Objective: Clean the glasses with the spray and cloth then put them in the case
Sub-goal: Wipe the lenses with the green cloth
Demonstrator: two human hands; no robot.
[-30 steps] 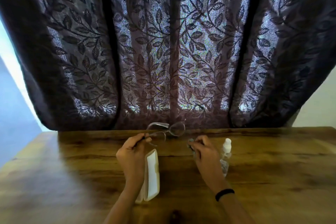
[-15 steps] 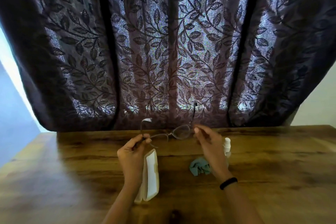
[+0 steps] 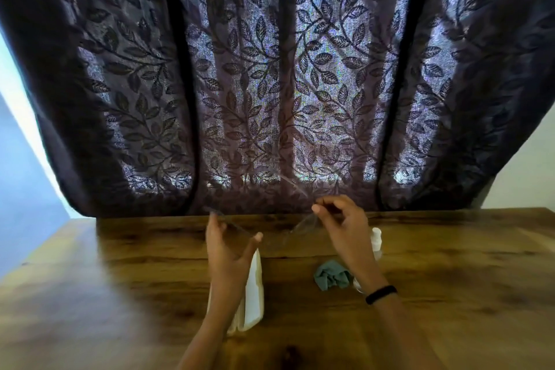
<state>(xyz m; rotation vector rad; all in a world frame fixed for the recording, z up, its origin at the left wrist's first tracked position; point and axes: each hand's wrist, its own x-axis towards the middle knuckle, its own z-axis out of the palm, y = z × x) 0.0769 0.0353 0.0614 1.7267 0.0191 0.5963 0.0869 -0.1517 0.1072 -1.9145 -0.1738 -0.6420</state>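
Loosely, glasses [image 3: 279, 234] between both hands.

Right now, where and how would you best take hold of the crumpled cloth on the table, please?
Pinch the raised folds on top of the cloth, coming from above and its left: it lies bunched on the table, while the right hand and its forearm cover its right edge.

Both hands are raised above a wooden table [image 3: 450, 249], with blurred glasses [image 3: 288, 228] stretched between them. The left hand [image 3: 228, 249], at about 9 o'clock from the glasses, is spread loosely; the right hand [image 3: 342, 222], at 2 o'clock, pinches the frame. A white case [image 3: 253, 294] lies under the left wrist. At 5 o'clock sits a crumpled cloth [image 3: 330, 276], a spray bottle [image 3: 376, 239] just beyond. A dark leaf-patterned curtain [image 3: 270, 84] hangs at 12 o'clock.
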